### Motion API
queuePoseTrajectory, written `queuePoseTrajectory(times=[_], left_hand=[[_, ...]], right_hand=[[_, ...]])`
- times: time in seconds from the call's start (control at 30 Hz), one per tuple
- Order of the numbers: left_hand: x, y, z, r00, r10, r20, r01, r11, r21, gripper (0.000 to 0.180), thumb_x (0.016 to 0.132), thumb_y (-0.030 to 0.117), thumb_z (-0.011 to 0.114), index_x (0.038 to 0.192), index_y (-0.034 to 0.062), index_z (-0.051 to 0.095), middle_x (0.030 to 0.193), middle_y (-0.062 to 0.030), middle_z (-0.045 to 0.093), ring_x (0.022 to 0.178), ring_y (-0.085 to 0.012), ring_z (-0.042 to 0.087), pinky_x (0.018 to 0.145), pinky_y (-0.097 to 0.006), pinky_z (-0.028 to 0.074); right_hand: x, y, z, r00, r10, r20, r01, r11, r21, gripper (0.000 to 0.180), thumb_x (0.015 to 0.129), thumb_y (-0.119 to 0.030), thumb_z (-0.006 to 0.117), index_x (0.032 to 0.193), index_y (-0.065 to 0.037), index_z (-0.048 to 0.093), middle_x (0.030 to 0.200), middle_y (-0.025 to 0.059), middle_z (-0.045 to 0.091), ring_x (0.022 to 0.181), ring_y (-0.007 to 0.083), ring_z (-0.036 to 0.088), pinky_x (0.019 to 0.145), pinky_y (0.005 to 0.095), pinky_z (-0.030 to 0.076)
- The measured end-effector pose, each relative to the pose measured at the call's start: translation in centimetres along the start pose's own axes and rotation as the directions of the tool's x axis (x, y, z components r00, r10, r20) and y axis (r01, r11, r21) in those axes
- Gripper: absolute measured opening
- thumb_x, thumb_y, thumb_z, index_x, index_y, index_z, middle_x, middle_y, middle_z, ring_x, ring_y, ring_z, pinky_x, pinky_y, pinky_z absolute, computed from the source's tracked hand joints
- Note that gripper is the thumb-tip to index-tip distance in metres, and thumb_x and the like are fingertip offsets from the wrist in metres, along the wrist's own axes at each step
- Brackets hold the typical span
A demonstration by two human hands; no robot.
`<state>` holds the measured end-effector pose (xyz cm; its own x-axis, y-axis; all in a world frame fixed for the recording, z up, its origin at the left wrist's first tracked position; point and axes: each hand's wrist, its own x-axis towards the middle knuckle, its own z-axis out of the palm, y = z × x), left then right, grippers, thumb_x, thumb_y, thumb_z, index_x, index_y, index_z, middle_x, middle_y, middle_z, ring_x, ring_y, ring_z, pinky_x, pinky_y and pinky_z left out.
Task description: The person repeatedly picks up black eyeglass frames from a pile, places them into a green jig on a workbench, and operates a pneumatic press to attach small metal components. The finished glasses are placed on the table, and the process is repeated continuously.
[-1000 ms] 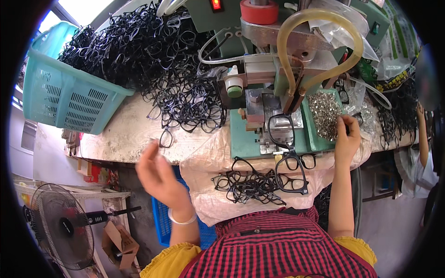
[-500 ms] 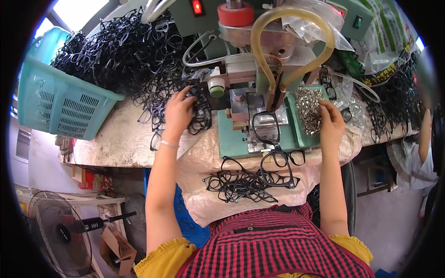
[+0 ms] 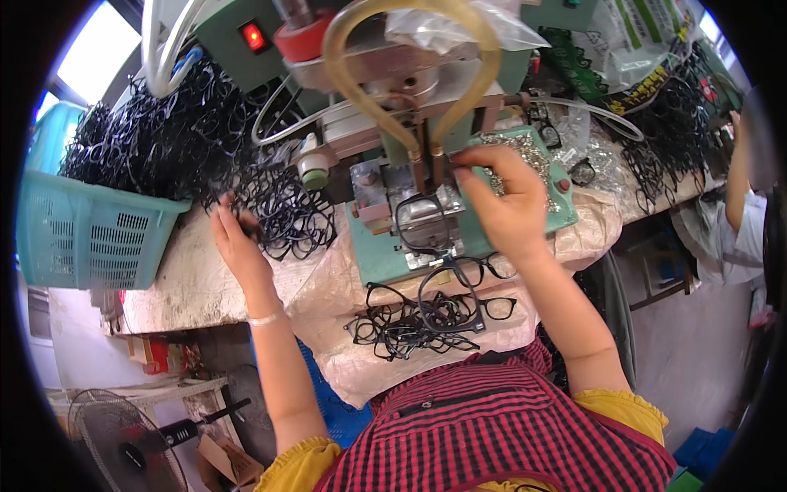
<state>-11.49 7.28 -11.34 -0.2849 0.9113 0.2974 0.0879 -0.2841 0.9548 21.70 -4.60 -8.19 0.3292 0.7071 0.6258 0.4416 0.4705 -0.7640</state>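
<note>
Grip of the right hand (image 3: 510, 205), shifted from green tray (image 3: 566, 207) toward copper tips (image 3: 417, 174), appears narrow, contents indeterminable, left hand (image 3: 241, 248) too blurred to tell, glossy black eyeglass frame (image 3: 448, 260) tilted near picture centre.

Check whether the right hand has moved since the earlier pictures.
Yes, to the left. Judged against the copper-coloured prongs, the right hand has gone from the right edge of the small metal parts to just right of the prongs.
</note>
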Motion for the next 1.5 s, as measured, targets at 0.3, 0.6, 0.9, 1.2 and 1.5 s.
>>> queuePoseTrajectory(times=[0.3,0.6,0.9,1.2,1.5], left_hand=[[-8.9,11.7,6.3,0.921,0.345,0.181,-0.257,0.887,-0.384,0.037,0.108,0.044,0.035,0.094,0.0101,0.042,0.084,-0.0097,0.053,0.063,-0.0149,0.045,0.055,-0.024,0.044],[-10.0,15.5,8.9,0.802,0.484,0.349,-0.278,0.821,-0.499,0.029,0.106,0.026,0.028,0.095,0.0037,0.042,0.085,-0.0270,0.063,0.074,-0.0302,0.064,0.075,-0.035,0.054],[-14.9,11.8,10.5,0.184,-0.416,0.891,0.918,0.397,-0.004,0.029,0.106,0.032,0.037,0.096,0.0074,0.048,0.078,-0.0216,0.067,0.066,-0.0285,0.066,0.059,-0.036,0.056],[-15.6,10.0,10.3,0.198,-0.393,0.898,0.947,0.312,-0.073,0.029,0.105,0.034,0.040,0.098,0.0088,0.051,0.079,-0.0201,0.068,0.067,-0.0282,0.066,0.059,-0.038,0.055],[-15.4,9.0,9.7,0.232,-0.392,0.890,0.909,0.413,-0.055,0.034,0.106,0.035,0.040,0.110,0.0044,0.054,0.090,-0.0233,0.070,0.077,-0.0300,0.070,0.064,-0.036,0.057]], right_hand=[[-0.9,-1.9,2.3,0.939,0.339,0.065,-0.333,0.840,0.429,0.040,0.085,0.000,0.070,0.121,0.003,0.051,0.095,0.0063,0.071,0.094,0.0094,0.063,0.092,0.0245,0.045],[-1.4,-3.7,1.4,0.946,0.306,0.107,-0.323,0.865,0.385,0.033,0.088,0.003,0.060,0.121,0.000,0.059,0.120,0.0152,0.066,0.111,0.0212,0.063,0.101,0.0322,0.046],[-3.2,6.6,-7.7,0.997,-0.015,0.079,0.072,0.613,-0.786,0.013,0.076,-0.011,0.074,0.088,-0.005,0.072,0.119,0.0192,0.064,0.122,0.0383,0.055,0.102,0.0470,0.044],[-3.1,7.8,-7.5,0.998,0.053,-0.031,-0.061,0.788,-0.613,0.016,0.082,-0.014,0.074,0.095,-0.007,0.076,0.104,0.0144,0.071,0.103,0.0331,0.066,0.090,0.0412,0.051],[1.7,11.3,-7.8,0.977,0.214,0.002,-0.152,0.696,-0.702,0.012,0.090,-0.015,0.063,0.096,-0.010,0.072,0.091,0.0172,0.070,0.086,0.0387,0.067,0.075,0.0453,0.053]])
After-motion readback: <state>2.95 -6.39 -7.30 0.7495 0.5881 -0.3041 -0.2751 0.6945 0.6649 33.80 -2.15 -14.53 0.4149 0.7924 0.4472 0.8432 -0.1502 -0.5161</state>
